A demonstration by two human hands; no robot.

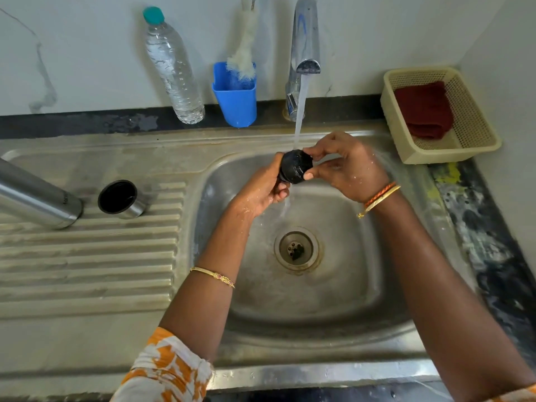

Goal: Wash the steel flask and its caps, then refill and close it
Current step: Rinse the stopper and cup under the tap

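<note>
While water is running from the tap (305, 53), both hands are gripping the black cap (295, 166) over the sink (362, 285): left hand (265, 188) holding, right hand (346, 166) pinching. Turning it slowly should be rinsing every groove.

Left sleeve (168, 369) orange-and-white patterned, thin gold bangle (213, 275) on left wrist, gold bangle (382, 196) and orange thread band (378, 192) on right wrist

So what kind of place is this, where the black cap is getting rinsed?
Most likely a home kitchen sink area: a steel sink with a ribbed drainboard, a running tap on the wall, and a blue holder with a bottle brush.
</note>
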